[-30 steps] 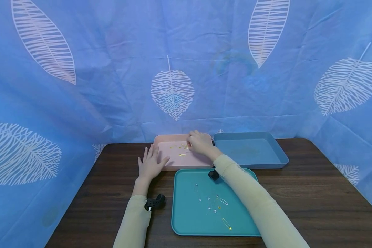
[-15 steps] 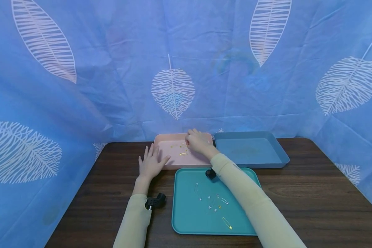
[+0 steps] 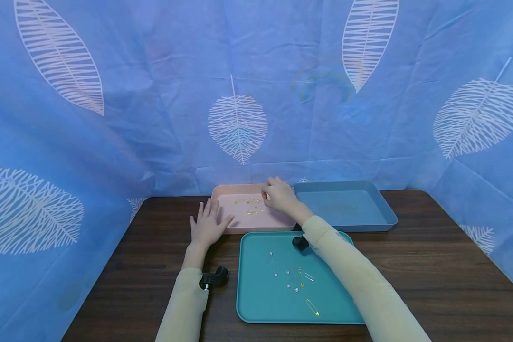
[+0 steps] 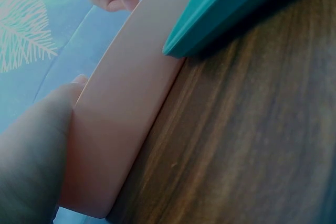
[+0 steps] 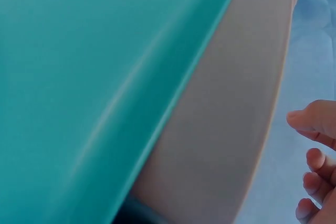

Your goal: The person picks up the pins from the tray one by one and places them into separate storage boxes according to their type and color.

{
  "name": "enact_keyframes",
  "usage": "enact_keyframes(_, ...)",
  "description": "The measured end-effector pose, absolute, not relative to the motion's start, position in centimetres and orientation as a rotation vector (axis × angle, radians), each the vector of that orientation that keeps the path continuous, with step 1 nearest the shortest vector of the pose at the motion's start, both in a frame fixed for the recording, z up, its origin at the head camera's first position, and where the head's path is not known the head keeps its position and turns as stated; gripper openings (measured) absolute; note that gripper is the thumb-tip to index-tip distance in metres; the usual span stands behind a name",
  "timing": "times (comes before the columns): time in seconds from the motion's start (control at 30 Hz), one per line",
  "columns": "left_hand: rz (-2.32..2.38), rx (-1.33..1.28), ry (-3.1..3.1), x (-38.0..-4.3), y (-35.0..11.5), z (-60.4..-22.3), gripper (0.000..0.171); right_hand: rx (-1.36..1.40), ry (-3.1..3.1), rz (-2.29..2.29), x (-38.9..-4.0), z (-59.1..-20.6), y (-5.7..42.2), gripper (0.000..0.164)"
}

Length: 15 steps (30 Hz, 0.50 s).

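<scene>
- One dark wood-grain bench [image 3: 436, 270] carries three trays.
- The teal tray [image 3: 256, 301] lies nearest the person.
- The blue tray [image 3: 350, 202] stands behind it, to the right.
- The pink tray [image 3: 280, 221] stands just beside the blue one.
- The left hand [image 3: 206, 228] touches the pink tray's left side, fingers spread wide.
- The right hand [image 3: 280, 196] hangs over that tray's right part, thumb apart from loosely bent fingers.
- Several gold safety pins [image 3: 252, 213] lie in the pink tray; silver pins [image 3: 309, 277] and one long gold pin [image 3: 312, 307] lie in the teal.

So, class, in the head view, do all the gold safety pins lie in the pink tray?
No, one gold safety pin lies on the green tray, outside the pink tray.
</scene>
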<state>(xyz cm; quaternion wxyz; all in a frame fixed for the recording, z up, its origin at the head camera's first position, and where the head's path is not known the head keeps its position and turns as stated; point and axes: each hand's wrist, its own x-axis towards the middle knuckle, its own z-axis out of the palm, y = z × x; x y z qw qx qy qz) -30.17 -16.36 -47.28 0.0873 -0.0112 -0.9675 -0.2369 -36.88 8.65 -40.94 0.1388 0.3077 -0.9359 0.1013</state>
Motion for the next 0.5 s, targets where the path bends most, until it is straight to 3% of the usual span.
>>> enact_keyframes(0.5,-0.717,-0.029,-2.888,-30.1,-16.3,-47.1,0.087,0.917,-2.671,0.304,-34.4,-40.8,10.8,0.022)
